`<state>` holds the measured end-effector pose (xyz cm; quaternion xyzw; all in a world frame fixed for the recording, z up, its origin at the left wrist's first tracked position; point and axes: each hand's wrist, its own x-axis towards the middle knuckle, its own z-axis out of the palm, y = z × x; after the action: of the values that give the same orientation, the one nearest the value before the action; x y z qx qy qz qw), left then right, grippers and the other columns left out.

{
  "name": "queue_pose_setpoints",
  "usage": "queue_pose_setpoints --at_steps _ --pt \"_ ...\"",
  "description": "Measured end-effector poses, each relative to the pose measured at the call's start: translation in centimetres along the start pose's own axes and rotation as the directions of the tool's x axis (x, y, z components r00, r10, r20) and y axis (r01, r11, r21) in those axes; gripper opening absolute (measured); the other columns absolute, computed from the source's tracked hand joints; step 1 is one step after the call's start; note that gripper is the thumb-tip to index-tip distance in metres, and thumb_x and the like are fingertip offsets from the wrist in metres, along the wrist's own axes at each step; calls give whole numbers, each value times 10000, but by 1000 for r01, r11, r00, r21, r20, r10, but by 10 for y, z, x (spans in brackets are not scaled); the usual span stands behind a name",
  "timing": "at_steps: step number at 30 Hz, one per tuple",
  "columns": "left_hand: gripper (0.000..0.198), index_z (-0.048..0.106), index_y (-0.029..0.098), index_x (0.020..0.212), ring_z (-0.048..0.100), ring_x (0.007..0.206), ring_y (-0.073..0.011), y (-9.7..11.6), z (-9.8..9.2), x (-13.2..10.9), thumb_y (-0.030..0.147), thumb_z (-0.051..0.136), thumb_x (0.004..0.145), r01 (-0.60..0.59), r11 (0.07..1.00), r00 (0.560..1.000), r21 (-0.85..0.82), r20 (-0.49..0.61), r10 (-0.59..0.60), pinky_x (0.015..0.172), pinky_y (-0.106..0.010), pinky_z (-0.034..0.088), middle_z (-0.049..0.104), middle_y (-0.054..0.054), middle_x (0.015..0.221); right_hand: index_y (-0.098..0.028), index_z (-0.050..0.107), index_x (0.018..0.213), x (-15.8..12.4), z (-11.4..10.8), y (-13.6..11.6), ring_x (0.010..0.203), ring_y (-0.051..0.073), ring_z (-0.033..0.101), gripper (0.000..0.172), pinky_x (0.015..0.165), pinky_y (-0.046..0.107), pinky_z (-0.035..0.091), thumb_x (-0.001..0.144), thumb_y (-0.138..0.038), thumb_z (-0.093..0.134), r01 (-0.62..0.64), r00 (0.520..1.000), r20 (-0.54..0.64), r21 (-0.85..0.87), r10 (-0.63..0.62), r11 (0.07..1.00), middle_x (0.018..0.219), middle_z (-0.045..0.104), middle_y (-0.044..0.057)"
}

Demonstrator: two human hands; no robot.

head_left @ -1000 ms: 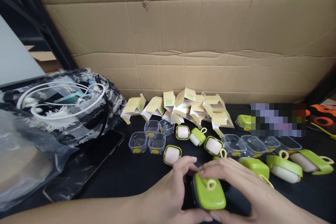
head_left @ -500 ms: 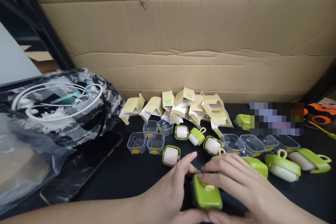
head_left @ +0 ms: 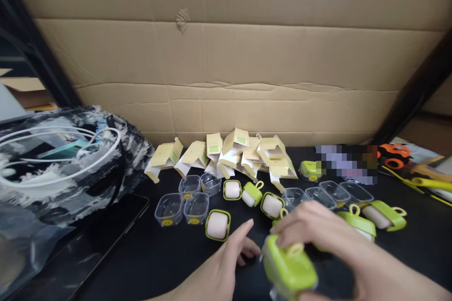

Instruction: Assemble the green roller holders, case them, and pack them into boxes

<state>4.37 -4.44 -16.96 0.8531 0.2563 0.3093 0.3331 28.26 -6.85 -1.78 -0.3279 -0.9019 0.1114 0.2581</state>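
My right hand [head_left: 328,244] is closed around a green lidded case [head_left: 290,270] with a small loop on top, lifted slightly and tilted at the bottom of the view. Just left of the case, my left hand [head_left: 221,268] has loosely spread fingers, with its fingertips near the case's left edge. Several green rollers with cream pads [head_left: 218,225] lie on the black table [head_left: 158,258] beyond my hands. Several clear plastic cups [head_left: 170,202] stand to the left of them.
Small cardboard boxes [head_left: 226,153] are heaped against a large cardboard wall [head_left: 226,66]. More green cases [head_left: 383,214] and clear lids [head_left: 328,193] lie to the right. At the left are a furry bag with white cables [head_left: 63,160], a dark tablet [head_left: 88,249] and a plastic bag [head_left: 14,258].
The view has shifted right and up. My right hand has lifted and tilted the green case, while my left hand's fingers have come off it and spread.
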Motion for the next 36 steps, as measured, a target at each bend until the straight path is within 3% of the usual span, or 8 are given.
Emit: queue_pose_setpoints --at_steps 3,5,10,17,26,31,33,36 --pt "887 102 261 1490 633 931 -235 -11 4 -1 463 641 816 -25 1000 1000 -19 -3 25 813 -360 552 623 -120 1149 -326 492 1088 -5 -37 35 944 243 633 335 745 349 558 784 -367 628 -157 928 -356 -118 106 981 1006 650 16" --pt "935 126 260 1485 631 911 -233 -9 2 -1 533 665 772 -49 999 999 -16 -13 49 800 -360 560 629 -114 1127 -314 479 1154 -8 -62 69 873 264 632 396 753 396 544 799 -445 597 -316 889 -413 -241 198 918 1012 643 45" --pt "895 136 313 1478 651 894 -234 4 -7 3 501 668 783 1 998 1000 64 -10 0 776 -348 583 654 -85 1101 -186 541 1188 -18 -98 138 1001 339 623 361 874 445 458 869 -349 495 -455 889 -246 -384 386 803 1106 656 150" --pt "787 193 346 1455 665 853 -211 1 -4 5 403 650 816 2 993 1000 118 -14 0 762 -294 584 680 -54 1084 -173 579 1156 -34 -84 191 905 224 673 358 806 392 537 829 -311 633 -527 826 26 -318 563 788 1096 677 105" --pt "574 196 350 1461 646 1035 -200 36 -32 4 352 462 953 -56 997 998 50 38 54 880 -301 546 645 -71 1195 -162 553 1185 -34 -80 192 936 214 648 396 834 420 521 887 -423 575 -540 806 122 -248 579 804 1089 653 100" --pt "756 221 306 1448 659 974 -236 22 -20 4 486 617 828 -68 993 998 96 11 67 831 -333 560 647 -97 1132 -196 483 1269 -31 -71 188 1025 272 643 514 868 425 524 808 -408 565 -532 830 42 -241 557 812 1241 599 143" --pt "775 228 288 1438 668 905 -235 16 -13 5 525 615 810 -113 983 993 144 -17 117 804 -343 565 658 -95 1079 -190 444 1298 -27 -71 177 1077 315 610 553 915 474 488 800 -406 547 -522 846 -37 -263 532 812 1276 560 173" --pt "542 308 257 1382 659 853 -214 22 -12 9 450 482 906 -234 943 966 236 -52 252 771 -316 556 672 -84 1013 -173 504 1200 -16 -69 139 1143 321 538 406 991 509 402 869 -405 477 -442 896 -103 -284 431 851 1223 550 177"
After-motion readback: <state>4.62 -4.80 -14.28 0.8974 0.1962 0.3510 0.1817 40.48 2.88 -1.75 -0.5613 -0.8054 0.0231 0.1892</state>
